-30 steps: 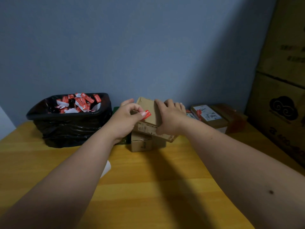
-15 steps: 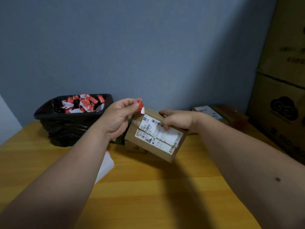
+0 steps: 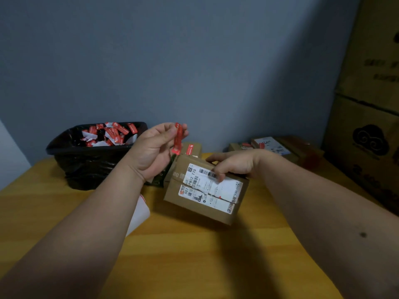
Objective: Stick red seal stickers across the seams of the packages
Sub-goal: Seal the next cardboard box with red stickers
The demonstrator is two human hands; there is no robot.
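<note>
We are pinching a red sticker (image 3: 178, 138) in our left hand (image 3: 153, 151) while our right hand (image 3: 232, 164) is gripping the box (image 3: 205, 188) above the table (image 3: 194, 255).

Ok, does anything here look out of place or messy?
Nothing is spilled or damaged. The box sits tilted only because the right hand holds it off the table, while the left hand pinches a red sticker.

I am holding a red seal sticker (image 3: 178, 138) pinched and dangling upright from my left hand (image 3: 153, 150), above the brown cardboard package (image 3: 206, 188) that my right hand (image 3: 234, 164) is gripping tilted above the surface (image 3: 194, 255), its white shipping label lying across the top seam and facing me.
</note>
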